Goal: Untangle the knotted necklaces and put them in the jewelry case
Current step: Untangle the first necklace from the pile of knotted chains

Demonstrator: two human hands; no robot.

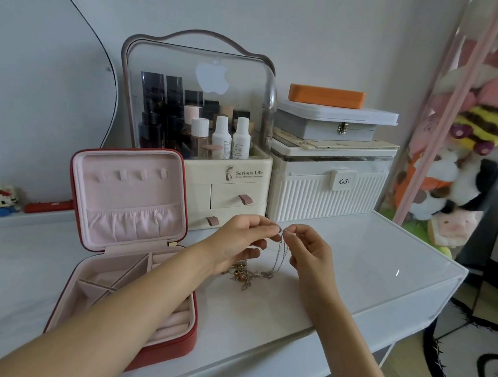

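Both hands meet above the table — the left hand point(238, 240) and right hand point(308, 250) each pinch the silver chain point(280, 257), lifting it from the tangled necklaces point(248, 274) to separate it; the jewelry case point(128, 239) waits open.

Both hands pinched a thin chain point(280, 255) between them, left hand point(238, 243) and right hand point(310, 254) raised above the white surface point(368, 262). The tangled necklaces point(247, 272) lay below, beside the open red jewelry case point(128, 239).
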